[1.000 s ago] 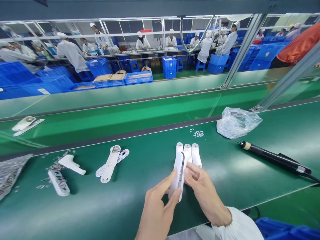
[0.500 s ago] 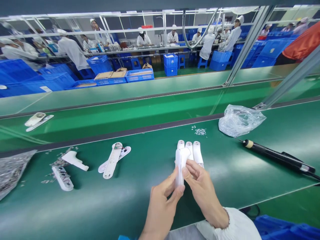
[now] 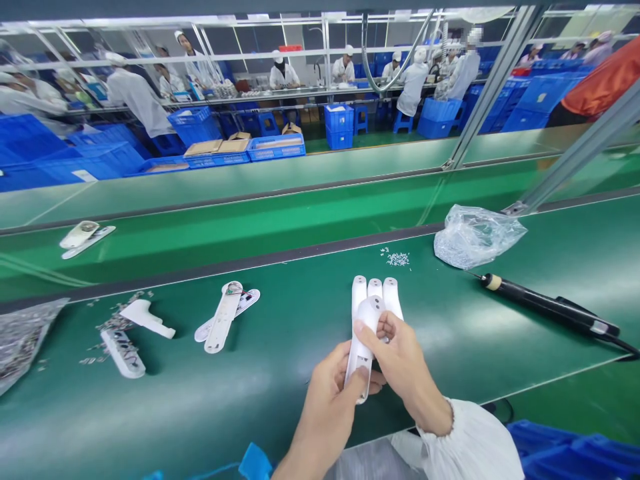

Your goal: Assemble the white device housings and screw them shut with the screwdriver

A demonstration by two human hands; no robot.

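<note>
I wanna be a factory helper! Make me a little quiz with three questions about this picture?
1. Count: how many white pieces lie side by side just beyond the held piece?
2. True or false: the black tool lies on the green table.
3. Choose: the left hand and right hand hold something coloured
A) black
B) white
C) orange

Key: 1. Three. 2. True. 3. B.
</note>
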